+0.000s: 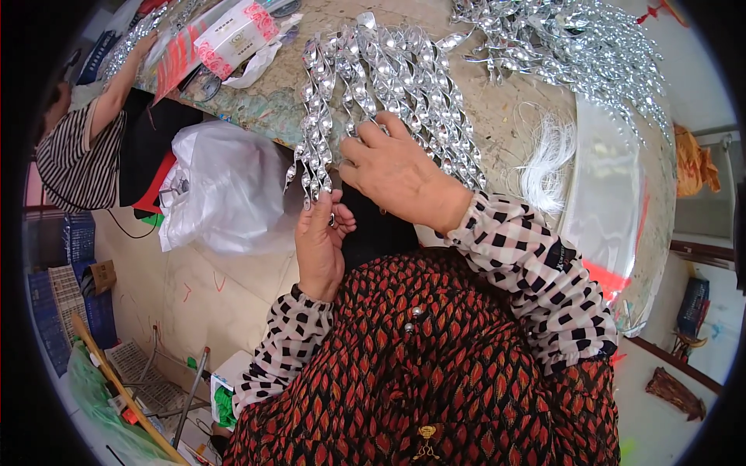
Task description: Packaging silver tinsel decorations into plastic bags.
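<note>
Left grip at silver strands' ends, right grip over them

A small hand-assembly workshop, by the look of it
A worn, stained worktable carries materials in bulk — twisted silver strands in the middle, a larger silver heap far right, loose white thread and clear plastic sleeves on the right. Another person reaches over its far left end — plastic crates stand at left.
</note>
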Tool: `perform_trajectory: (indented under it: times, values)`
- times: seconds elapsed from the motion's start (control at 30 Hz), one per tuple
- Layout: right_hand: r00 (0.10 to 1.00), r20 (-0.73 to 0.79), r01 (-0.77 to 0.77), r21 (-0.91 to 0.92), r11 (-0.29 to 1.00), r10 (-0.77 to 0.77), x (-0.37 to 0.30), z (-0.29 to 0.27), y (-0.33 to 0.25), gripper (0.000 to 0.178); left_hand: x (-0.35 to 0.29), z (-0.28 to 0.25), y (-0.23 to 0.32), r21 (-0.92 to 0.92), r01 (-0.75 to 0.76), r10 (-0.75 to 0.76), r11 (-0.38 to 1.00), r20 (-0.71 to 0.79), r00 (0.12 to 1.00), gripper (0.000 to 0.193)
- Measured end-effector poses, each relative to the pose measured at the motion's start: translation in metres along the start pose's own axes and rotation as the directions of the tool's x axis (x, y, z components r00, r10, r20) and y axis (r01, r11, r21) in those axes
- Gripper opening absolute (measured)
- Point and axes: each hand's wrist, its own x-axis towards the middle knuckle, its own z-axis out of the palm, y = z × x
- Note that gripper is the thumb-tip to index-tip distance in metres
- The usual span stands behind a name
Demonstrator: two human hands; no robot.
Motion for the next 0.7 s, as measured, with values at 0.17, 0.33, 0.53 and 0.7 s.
perform_trajectory:
  times: [0.17, 0.33, 0.53, 0.7]
  values:
    - [0.997, -0.035, -0.066, 0.027, 0.997, 0.067, -0.015, -0.007, 0.007, 0.013, 0.003, -0.001, 0.000, 0.018, 0.129, -0.129, 0.991, -0.011, 0.992, 0.032]
    - [0.992, -0.009, -0.121, 0.093, 0.988, 0.122, -0.017, -0.014, 0.004, 0.013, 0.000, 0.003, 0.002, -0.028, 0.118, -0.118, 0.993, -0.019, 0.993, 0.022]
    - [0.986, -0.032, -0.158, 0.093, 0.983, 0.161, -0.014, -0.008, 0.004, 0.012, 0.001, -0.004, 0.002, -0.030, 0.100, -0.099, 0.995, 0.020, 0.995, 0.012]
    - [0.989, -0.115, -0.079, 0.099, 0.992, 0.090, -0.004, 0.003, 0.001, 0.014, 0.001, -0.002, 0.004, -0.064, 0.113, -0.112, 0.991, 0.027, 0.993, 0.014]
